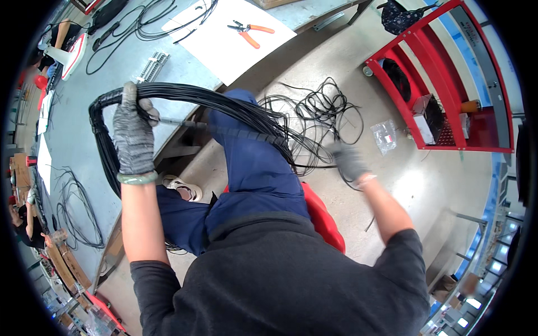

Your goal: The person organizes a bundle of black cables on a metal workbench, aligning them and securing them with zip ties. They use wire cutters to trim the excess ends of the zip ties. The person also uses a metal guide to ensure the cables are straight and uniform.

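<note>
Grey-gloved L hand (134,137) clamped on bent black cable bundle (210,99); grey-gloved R hand (349,161) blurred, can't tell. Prob. bundling; next needs steady L.

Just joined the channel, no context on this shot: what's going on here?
A gloved person is handling a black cable bundle that bends at a grey table. The left hand holds it near the bend. The right hand is motion-blurred beside loose black cable tangled over the floor, so its grip can't be told. An orange-handled tool lies on a white sheet on the table.
</note>
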`<state>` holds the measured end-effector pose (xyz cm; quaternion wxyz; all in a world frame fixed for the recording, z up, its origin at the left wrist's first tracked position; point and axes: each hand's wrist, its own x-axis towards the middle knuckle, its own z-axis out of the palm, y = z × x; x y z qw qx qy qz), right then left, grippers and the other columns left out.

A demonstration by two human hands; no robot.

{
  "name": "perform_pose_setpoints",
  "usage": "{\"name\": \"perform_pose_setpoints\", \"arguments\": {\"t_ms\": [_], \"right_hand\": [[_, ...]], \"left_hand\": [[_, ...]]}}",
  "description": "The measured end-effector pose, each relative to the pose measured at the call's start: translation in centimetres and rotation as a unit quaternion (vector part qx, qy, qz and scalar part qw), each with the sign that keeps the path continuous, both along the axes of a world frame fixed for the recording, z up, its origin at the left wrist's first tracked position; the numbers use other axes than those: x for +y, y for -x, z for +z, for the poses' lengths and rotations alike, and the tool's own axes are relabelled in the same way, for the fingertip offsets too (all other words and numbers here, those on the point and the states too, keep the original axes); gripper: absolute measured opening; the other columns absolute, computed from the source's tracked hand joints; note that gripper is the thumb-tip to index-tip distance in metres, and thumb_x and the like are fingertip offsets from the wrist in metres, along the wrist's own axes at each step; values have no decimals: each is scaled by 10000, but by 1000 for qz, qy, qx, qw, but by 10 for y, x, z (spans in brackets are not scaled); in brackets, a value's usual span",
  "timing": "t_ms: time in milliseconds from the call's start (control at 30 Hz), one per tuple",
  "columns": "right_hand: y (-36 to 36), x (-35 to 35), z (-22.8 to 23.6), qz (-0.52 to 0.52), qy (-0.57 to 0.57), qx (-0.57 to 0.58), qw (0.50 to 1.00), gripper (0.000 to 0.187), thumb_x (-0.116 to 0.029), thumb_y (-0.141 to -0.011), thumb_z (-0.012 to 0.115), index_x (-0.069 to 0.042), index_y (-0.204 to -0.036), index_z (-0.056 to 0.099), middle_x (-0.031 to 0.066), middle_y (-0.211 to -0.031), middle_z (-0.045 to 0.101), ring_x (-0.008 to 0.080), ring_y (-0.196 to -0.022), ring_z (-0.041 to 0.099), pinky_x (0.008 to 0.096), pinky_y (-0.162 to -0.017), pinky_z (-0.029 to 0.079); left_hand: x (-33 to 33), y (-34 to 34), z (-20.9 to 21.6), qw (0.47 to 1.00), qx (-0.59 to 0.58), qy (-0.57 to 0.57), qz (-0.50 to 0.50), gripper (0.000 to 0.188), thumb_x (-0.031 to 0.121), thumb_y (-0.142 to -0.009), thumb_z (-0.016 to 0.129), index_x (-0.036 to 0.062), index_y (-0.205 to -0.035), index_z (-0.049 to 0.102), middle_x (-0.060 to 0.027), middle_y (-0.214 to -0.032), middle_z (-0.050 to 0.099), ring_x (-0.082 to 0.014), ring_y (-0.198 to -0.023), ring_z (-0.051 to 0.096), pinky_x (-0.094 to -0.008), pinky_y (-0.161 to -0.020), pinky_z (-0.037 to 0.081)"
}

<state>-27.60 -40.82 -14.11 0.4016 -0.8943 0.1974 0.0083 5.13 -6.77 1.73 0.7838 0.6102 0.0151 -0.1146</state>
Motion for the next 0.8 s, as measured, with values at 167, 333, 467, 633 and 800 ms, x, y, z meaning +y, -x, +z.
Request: {"name": "perform_pose_setpoints", "arguments": {"t_ms": [167, 333, 467, 633, 800], "right_hand": [[418, -297, 157, -454, 449, 166, 752, 251, -262, -915, 481, -92, -934, 664, 88, -691, 567, 263, -595, 503, 442, -546, 423], [521, -294, 368, -551, 543, 212, 597, 304, -292, -933, 463, -69, -959, 667, 130, -817, 612, 272, -713, 556, 442, -629, 456], [515, -298, 417, -526, 586, 206, 581, 347, -316, -947, 449, -50, -979, 670, 163, -918, 647, 278, -807, 599, 443, -695, 483], [376, -331, 289, -298, 526, 180, 776, 316, -274, -947, 468, -39, -1065, 643, 167, -1015, 676, 256, -894, 632, 409, -766, 506], [-55, -40, 153, 129, 191, 57, 971, 389, -160, -906, 599, -23, -1267, 551, 157, -1151, 648, 258, -1099, 612, 347, -948, 463]], "left_hand": [[0, -36, -28, 1000, -6, -24, 18, 261, 397, -894, 669, 150, -833, 612, 17, -610, 610, -86, -485, 544, -207, -408, 375], [-4, -36, -33, 999, 17, -27, 22, 257, 385, -896, 671, 142, -849, 601, 22, -636, 596, -75, -495, 530, -198, -418, 375], [-26, -2, -30, 996, -29, -71, -34, 247, 332, -901, 674, 108, -844, 585, 2, -616, 582, -95, -472, 535, -212, -402, 389], [-35, 26, -15, 995, 43, -64, -69, 386, 438, -870, 680, 74, -766, 609, -29, -546, 574, -128, -428, 534, -249, -379, 409], [-38, 39, -12, 987, 35, -95, -124, 403, 452, -893, 624, 61, -804, 595, -26, -590, 584, -109, -469, 555, -247, -420, 433]]}}
